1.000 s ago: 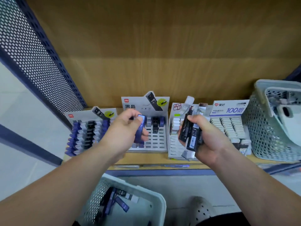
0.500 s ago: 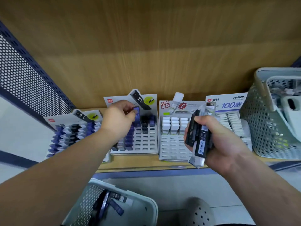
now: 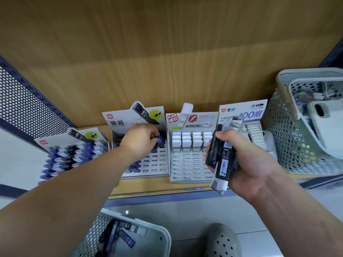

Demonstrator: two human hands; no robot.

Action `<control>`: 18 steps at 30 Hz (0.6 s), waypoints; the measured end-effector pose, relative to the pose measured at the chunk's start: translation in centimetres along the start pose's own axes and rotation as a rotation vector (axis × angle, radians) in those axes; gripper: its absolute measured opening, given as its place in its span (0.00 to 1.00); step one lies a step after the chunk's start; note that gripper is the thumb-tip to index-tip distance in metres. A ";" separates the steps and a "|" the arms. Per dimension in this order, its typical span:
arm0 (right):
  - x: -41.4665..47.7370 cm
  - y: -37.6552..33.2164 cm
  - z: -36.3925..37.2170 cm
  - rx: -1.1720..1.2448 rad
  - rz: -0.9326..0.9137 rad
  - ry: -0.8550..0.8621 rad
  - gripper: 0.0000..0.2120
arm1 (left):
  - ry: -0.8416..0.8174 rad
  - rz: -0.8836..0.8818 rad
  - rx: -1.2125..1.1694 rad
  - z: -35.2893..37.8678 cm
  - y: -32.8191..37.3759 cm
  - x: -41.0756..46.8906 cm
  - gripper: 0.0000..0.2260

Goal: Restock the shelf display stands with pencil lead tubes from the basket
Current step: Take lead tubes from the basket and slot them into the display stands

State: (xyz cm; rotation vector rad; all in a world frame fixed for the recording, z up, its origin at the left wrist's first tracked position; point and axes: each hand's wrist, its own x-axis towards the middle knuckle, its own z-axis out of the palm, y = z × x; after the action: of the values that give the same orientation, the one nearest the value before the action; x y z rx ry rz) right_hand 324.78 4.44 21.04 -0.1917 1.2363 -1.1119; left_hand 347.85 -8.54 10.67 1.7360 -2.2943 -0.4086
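Observation:
My left hand (image 3: 140,140) reaches over the second display stand (image 3: 154,164) and pinches a blue lead tube (image 3: 160,140) at the stand's upper slots. My right hand (image 3: 239,160) grips a bundle of several black and clear lead tubes (image 3: 221,156) in front of the third stand (image 3: 187,164), which holds white tubes in its top rows. A pale basket (image 3: 148,236) below the shelf holds loose blue and black tubes (image 3: 120,236). The far-left stand (image 3: 74,154) is filled with blue, black and white tubes.
A fourth stand (image 3: 254,134) with white tubes sits at the right, partly behind my right hand. A second perforated basket (image 3: 289,145) with mixed items stands on the shelf's right end. A perforated metal panel (image 3: 22,104) closes the left side. A grey shoe (image 3: 220,240) shows below.
My left hand has carried the blue tube away from me, down onto the second stand's upper slots. The right hand keeps its bundle; the view has shifted left.

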 end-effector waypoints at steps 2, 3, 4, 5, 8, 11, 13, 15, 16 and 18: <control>0.0 0.0 0.1 -0.006 -0.005 0.001 0.03 | 0.001 -0.011 0.011 0.4 -0.3 0.1 0.05; 0.0 -0.1 0.1 -0.009 -0.006 -0.001 0.03 | 0.009 -0.022 0.002 0.6 -0.4 0.1 0.05; 0.0 -0.1 0.1 -0.011 -0.008 -0.006 0.03 | 0.017 -0.028 -0.007 0.7 -0.5 0.3 0.06; 0.0 -0.1 0.1 -0.011 -0.008 -0.010 0.03 | 0.018 -0.027 -0.009 0.8 -0.6 0.3 0.06; 0.0 -0.1 0.0 -0.009 -0.005 -0.018 0.03 | 0.006 -0.016 -0.018 0.7 -0.3 0.6 0.05; -0.1 0.0 0.1 -0.010 0.000 -0.011 0.04 | -0.013 -0.002 -0.014 0.5 0.0 0.6 0.06; -0.1 0.0 0.3 -0.001 0.005 -0.005 0.04 | -0.017 0.024 0.008 0.6 0.0 0.5 0.06; 0.0 0.1 0.3 0.005 0.005 -0.006 0.04 | -0.024 0.038 0.025 0.9 -0.2 0.4 0.07; 0.0 0.1 0.4 0.001 0.005 -0.007 0.04 | -0.034 0.046 0.055 1.0 -0.3 0.4 0.07; 0.0 0.2 0.4 -0.006 0.000 -0.005 0.04 | -0.079 0.078 0.171 1.4 -0.2 0.3 0.08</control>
State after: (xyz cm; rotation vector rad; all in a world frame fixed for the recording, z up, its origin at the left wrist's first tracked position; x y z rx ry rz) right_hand 325.25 4.33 21.03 -0.1995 1.2354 -1.1070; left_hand 347.48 -8.82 9.29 1.7281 -2.5098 -0.2778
